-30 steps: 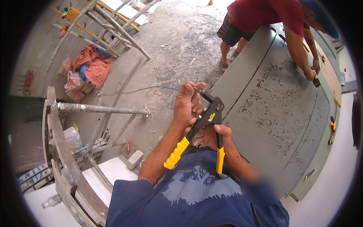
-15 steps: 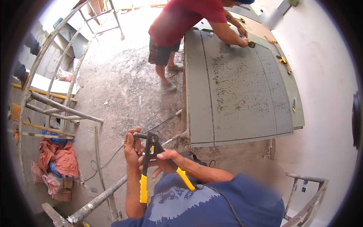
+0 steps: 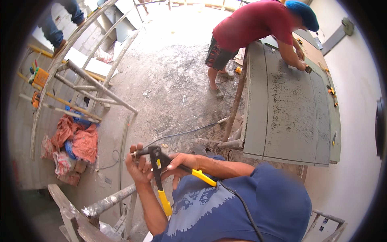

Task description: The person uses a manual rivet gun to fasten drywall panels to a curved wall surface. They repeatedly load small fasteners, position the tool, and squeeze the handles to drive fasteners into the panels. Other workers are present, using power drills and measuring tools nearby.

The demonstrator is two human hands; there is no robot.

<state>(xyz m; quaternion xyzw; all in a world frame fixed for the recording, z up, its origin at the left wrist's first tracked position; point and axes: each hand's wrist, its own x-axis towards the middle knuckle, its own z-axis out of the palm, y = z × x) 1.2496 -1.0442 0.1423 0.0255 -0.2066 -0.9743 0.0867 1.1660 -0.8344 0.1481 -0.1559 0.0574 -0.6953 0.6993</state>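
Observation:
A black hand riveter [image 3: 155, 161] with yellow grips hangs in front of my chest, its handles spread apart. My right hand [image 3: 174, 166] is wrapped around the upper part of one handle, near the tool's head. At the nosepiece, my left hand [image 3: 139, 165] has its fingers curled around the tip. A tiny light-coloured bit shows between those fingers, too small to name. My blue printed shirt [image 3: 201, 215] fills the lower edge, and a dark cord [image 3: 246, 213] runs across it.
A co-worker in a red shirt [image 3: 254, 26] bends over a grey panel [image 3: 298, 117] on a table, right. Scaffold frames [image 3: 100, 90] stand left, with someone's legs [image 3: 54, 30] above. Orange sacks [image 3: 78, 137] lie below them. A pale pipe [image 3: 111, 201] and wooden boards [image 3: 74, 218] are near my left arm.
My view has swung left, so the panel and co-worker sit further right and more of the legs on the scaffold show. Both hands keep hold of the riveter, which has tilted slightly.

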